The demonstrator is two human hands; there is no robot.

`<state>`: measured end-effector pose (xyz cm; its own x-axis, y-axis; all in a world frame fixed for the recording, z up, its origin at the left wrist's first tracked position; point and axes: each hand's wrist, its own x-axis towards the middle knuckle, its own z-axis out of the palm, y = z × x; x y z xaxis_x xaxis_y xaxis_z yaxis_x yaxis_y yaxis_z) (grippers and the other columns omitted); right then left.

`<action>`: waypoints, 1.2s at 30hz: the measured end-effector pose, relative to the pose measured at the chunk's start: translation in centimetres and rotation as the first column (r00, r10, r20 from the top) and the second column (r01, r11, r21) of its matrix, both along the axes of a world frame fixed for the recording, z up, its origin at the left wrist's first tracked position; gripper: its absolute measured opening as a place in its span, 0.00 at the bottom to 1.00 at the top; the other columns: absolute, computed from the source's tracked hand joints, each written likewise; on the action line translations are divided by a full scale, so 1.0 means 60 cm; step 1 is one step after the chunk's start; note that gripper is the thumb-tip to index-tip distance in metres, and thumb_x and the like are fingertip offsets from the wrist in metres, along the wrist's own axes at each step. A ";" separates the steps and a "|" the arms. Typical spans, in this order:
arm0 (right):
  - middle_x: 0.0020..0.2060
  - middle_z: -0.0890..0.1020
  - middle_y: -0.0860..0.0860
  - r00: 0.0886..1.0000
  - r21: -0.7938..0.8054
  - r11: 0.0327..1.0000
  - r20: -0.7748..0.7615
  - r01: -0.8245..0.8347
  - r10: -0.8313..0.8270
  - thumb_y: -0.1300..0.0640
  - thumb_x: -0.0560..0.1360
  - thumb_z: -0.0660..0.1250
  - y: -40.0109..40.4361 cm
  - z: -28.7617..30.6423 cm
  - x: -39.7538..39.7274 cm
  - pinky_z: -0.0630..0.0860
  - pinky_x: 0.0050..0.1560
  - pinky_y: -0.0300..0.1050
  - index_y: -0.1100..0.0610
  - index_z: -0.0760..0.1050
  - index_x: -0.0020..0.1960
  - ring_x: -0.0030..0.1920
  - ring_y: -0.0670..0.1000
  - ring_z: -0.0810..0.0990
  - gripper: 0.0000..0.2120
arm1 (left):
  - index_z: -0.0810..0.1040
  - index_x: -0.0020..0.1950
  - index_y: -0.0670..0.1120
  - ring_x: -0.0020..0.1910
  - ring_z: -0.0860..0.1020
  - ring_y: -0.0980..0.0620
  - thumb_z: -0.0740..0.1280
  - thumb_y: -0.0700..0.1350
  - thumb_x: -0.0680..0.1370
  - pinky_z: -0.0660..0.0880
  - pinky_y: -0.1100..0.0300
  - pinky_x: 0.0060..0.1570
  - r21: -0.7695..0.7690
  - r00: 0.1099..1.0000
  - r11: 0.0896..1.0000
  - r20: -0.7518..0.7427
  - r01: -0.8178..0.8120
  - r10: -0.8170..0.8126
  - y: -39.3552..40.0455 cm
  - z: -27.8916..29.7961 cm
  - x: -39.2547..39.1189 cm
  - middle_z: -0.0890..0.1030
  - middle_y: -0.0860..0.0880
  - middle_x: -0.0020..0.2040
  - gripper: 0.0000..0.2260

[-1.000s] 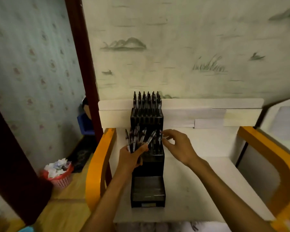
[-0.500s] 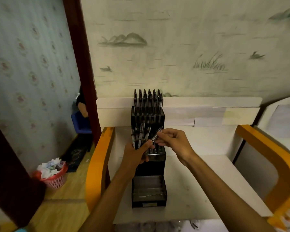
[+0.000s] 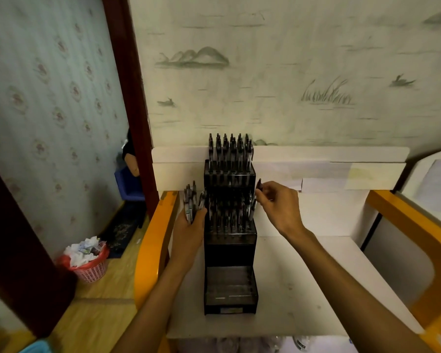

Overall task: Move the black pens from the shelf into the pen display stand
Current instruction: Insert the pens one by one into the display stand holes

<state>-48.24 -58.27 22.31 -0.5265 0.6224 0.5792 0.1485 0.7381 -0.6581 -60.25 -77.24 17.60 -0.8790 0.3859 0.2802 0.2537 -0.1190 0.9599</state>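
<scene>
- Half a second ago the right hand (image 3: 278,207) met the left hand (image 3: 191,222) in front of the stand (image 3: 229,253), pinching a pen out of the bundle (image 3: 191,202). Now the two hands are apart: the right one has carried a single pen (image 3: 256,197) to the stand's right edge, and the left has drawn back to the stand's left side.
- That reads as one transfer in hand: a pen taken from the bundle and brought to the middle tier, at its rightmost slots, for insertion.
- The right fingers (image 3: 262,193) pinch the pen near its top. It stands nearly upright, its cap just above the fingertips and its barrel running down beside the pens already in the middle tier. Whether its tip is in a slot cannot be told.
- The left fingers curl round the bundle, holding the pens upright just beside the stand's left wall; the thumb lies across the front of them.
- The top tier looks full and the middle tier nearly so. The lowest tray (image 3: 229,286) holds no pens.
- The stand sits on the white worktop (image 3: 303,289). Several pens remain in the left hand, so the task is well along but not done.
</scene>
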 end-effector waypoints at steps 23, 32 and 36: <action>0.32 0.83 0.53 0.933 0.016 0.999 0.358 -0.045 0.036 0.50 0.78 0.70 0.003 -0.038 -0.016 0.80 0.47 0.49 0.59 0.83 0.39 0.34 0.51 0.81 0.15 | 0.81 0.51 0.48 0.30 0.73 0.56 0.69 0.48 0.80 0.67 0.65 0.25 0.115 0.934 0.981 0.307 0.156 -0.185 0.001 0.012 0.002 0.80 0.51 0.37 0.05; 0.35 0.86 0.52 0.948 -0.500 0.823 0.009 -0.271 0.318 0.54 0.77 0.71 -0.042 -0.013 -0.027 0.84 0.40 0.45 0.60 0.85 0.46 0.36 0.53 0.86 0.09 | 0.83 0.50 0.43 0.21 0.68 0.58 0.69 0.49 0.79 0.64 0.66 0.20 0.086 0.943 0.966 0.212 0.244 -0.257 -0.007 0.012 0.006 0.83 0.50 0.34 0.10; 0.41 0.87 0.57 0.896 -0.627 0.656 -0.173 -0.421 0.409 0.52 0.76 0.72 -0.069 0.005 -0.037 0.84 0.44 0.49 0.60 0.84 0.50 0.42 0.58 0.87 0.11 | 0.83 0.50 0.48 0.24 0.72 0.58 0.71 0.49 0.77 0.68 0.67 0.23 0.063 0.948 0.971 0.207 0.233 -0.241 -0.007 0.006 0.002 0.86 0.46 0.42 0.05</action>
